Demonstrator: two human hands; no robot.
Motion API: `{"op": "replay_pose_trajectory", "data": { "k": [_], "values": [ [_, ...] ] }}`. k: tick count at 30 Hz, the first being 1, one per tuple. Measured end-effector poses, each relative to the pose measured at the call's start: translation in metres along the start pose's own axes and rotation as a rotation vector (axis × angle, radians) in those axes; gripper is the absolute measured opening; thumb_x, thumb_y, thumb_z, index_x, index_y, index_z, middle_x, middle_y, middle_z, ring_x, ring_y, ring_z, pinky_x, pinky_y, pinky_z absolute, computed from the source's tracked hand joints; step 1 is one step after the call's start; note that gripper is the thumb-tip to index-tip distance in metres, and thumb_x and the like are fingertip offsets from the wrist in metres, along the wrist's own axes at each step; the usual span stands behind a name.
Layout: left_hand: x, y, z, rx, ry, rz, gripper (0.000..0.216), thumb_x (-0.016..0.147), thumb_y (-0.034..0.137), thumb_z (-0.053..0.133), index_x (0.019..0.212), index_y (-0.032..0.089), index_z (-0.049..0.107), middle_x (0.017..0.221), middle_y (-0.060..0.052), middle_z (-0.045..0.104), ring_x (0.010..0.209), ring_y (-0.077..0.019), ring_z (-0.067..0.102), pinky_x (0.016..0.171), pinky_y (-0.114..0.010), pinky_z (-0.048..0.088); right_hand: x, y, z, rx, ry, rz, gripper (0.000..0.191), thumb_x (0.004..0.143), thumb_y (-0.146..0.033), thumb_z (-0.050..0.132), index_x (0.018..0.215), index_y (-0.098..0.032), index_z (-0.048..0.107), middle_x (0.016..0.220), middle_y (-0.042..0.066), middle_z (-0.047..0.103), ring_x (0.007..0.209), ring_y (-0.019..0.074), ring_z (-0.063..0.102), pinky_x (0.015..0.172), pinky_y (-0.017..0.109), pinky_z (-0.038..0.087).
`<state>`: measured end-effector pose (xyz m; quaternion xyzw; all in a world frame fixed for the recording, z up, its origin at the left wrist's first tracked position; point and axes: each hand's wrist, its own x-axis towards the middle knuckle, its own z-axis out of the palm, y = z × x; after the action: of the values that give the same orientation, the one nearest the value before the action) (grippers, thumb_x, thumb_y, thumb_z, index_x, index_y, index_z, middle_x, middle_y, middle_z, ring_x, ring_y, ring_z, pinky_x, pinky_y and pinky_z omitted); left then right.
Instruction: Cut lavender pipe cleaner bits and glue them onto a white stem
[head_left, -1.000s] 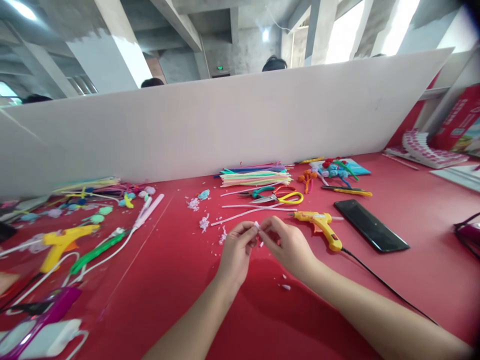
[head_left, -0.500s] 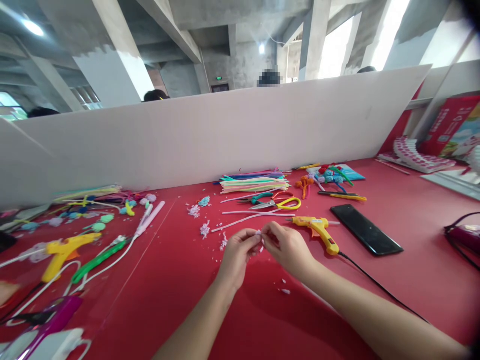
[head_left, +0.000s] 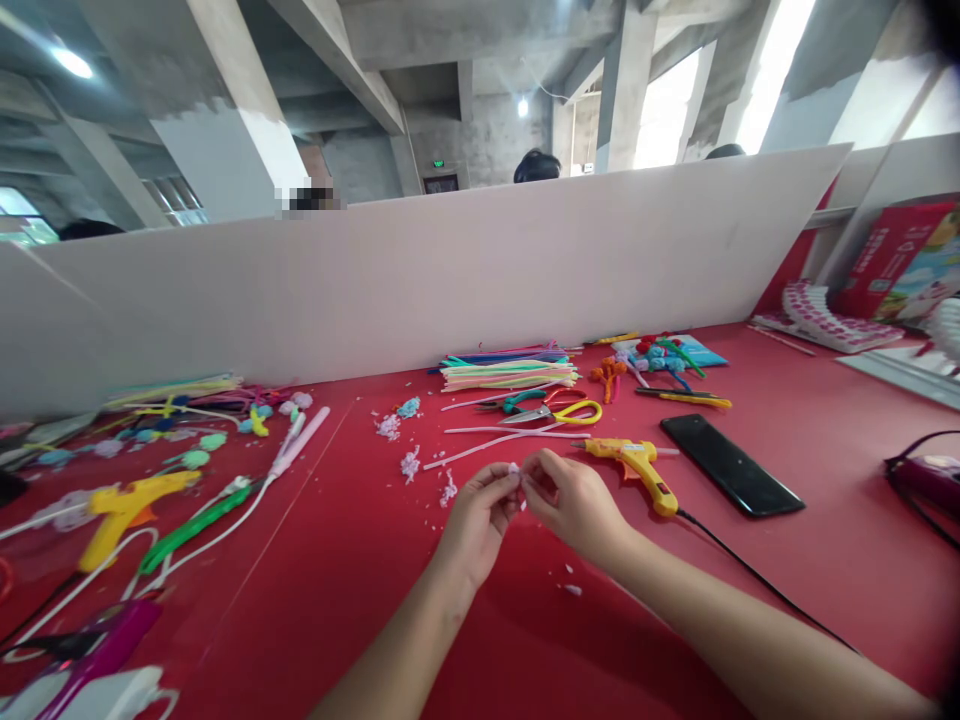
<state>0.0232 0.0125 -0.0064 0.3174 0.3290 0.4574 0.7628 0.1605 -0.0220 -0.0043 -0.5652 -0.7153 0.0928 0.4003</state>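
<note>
Barely shifted since a second ago, your left hand (head_left: pixel 480 515) and right hand (head_left: pixel 574 500) meet fingertip to fingertip, both pinching a white bit (head_left: pixel 516 470) just above the counter (head_left: pixel 337 560), near the glue gun (head_left: pixel 637 462); grip firmly; work low.

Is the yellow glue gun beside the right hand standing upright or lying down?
Lying down. The glue gun rests on its side on the red table, nozzle pointing left, black cord trailing right.

Left hand (head_left: pixel 480 520), right hand (head_left: pixel 576 505), fingers (head_left: pixel 511 481) pinched together
</note>
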Motion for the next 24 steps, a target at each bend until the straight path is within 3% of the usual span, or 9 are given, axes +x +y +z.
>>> {"op": "replay_pose_trajectory", "data": {
  "k": [4,10,17,24],
  "values": [
    [0.002,0.003,-0.006,-0.022,-0.021,-0.076,0.013,0.061,0.008,0.074,0.069,0.014,0.066,0.065,0.002,0.061,0.059,-0.005,0.055,0.06,-0.015,0.045,-0.001,-0.001,0.0,-0.035,0.012,-0.045,0.012,0.076,-0.015,0.053,0.087,-0.02,0.052,0.071,0.0,0.062,0.063,0.0124,0.055,0.056,0.02,0.038],
    [0.004,0.005,-0.008,-0.008,-0.042,-0.131,0.013,0.061,0.011,0.076,0.069,0.014,0.066,0.063,0.002,0.059,0.058,-0.0056,0.053,0.057,-0.017,0.044,0.0,-0.001,-0.004,-0.114,0.036,-0.125,0.006,0.084,-0.018,0.048,0.084,-0.019,0.054,0.072,0.002,0.062,0.064,0.0132,0.055,0.058,0.022,0.038],
    [0.003,0.014,-0.007,0.13,-0.077,-0.049,0.009,0.064,0.019,0.073,0.066,0.013,0.068,0.066,-0.002,0.06,0.06,-0.0088,0.052,0.057,-0.021,0.04,0.014,-0.001,-0.019,-0.234,-0.059,-0.34,0.019,0.09,-0.021,0.042,0.083,-0.017,0.058,0.07,0.005,0.064,0.064,0.0148,0.057,0.057,0.023,0.036],
    [0.001,0.033,-0.012,0.462,-0.188,0.04,0.007,0.066,0.021,0.071,0.064,0.014,0.07,0.06,-0.002,0.059,0.056,-0.0099,0.044,0.056,-0.022,0.033,0.011,0.006,-0.021,-0.254,-0.126,-0.45,0.024,0.093,-0.023,0.038,0.086,-0.016,0.06,0.071,0.006,0.064,0.063,0.0144,0.056,0.057,0.024,0.036]
  ]
}}
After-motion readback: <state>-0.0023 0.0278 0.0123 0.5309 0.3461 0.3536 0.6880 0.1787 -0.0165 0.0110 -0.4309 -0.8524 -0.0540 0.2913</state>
